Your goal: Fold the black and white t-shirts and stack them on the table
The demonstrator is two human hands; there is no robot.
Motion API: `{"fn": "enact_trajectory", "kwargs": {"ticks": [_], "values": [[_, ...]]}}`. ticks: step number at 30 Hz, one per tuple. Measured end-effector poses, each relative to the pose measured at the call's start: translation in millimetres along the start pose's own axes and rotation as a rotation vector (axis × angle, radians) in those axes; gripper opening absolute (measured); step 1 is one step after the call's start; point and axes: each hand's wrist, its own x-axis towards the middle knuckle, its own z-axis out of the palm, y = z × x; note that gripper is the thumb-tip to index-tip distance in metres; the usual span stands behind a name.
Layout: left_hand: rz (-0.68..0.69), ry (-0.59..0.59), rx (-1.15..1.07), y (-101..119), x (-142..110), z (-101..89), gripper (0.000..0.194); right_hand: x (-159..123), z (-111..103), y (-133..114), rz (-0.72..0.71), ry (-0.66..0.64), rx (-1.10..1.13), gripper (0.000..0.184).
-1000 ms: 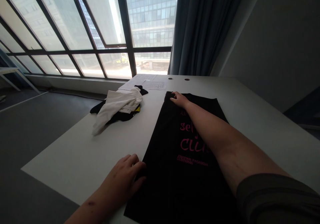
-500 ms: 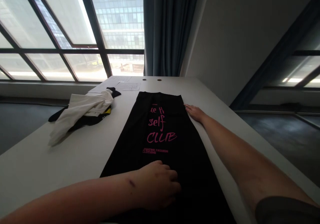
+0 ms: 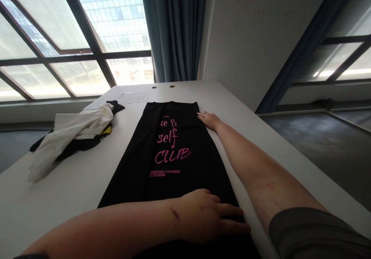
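the two hands are well apart from each other. the left hand (image 3: 203,214) lies across the near part of a black garment (image 3: 199,178), back upward, its fingers stretched toward the right-hand edge of the cloth. the right hand (image 3: 209,121), farther off, rests flat with its fingertips touching that same edge near the far end. neither hand is clamped on the fabric. the garment is smooth, matte and spread flat between and beneath them, a long shape narrowing away from the left hand, with a faint lengthwise crease. beyond the left hand, pink lettering (image 3: 173,156) runs in brushy strokes, "self" and "club" readable, over smaller blocky print.

the counter (image 3: 127,129) under it all is pale, plain and smooth. well to the left of the right hand sits a soft, rumpled heap: thin white cloth (image 3: 77,126) in loose folds over dark cloth (image 3: 77,148) with a bit of yellow. past both hands lie flat paper sheets (image 3: 133,97) and a blue-grey curtain (image 3: 177,35) hangs in deep vertical pleats.
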Motion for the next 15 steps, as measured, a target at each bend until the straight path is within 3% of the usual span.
{"fn": "enact_trajectory", "kwargs": {"ticks": [9, 15], "values": [[0.034, 0.025, -0.083, -7, 3, 6.1, 0.048, -2, -2, -4, -0.007, 0.047, 0.040, 0.054], [0.093, 0.111, 0.025, -6, -12, -10.2, 0.015, -8, -9, -9, -0.003, 0.098, 0.106, 0.053]]}}
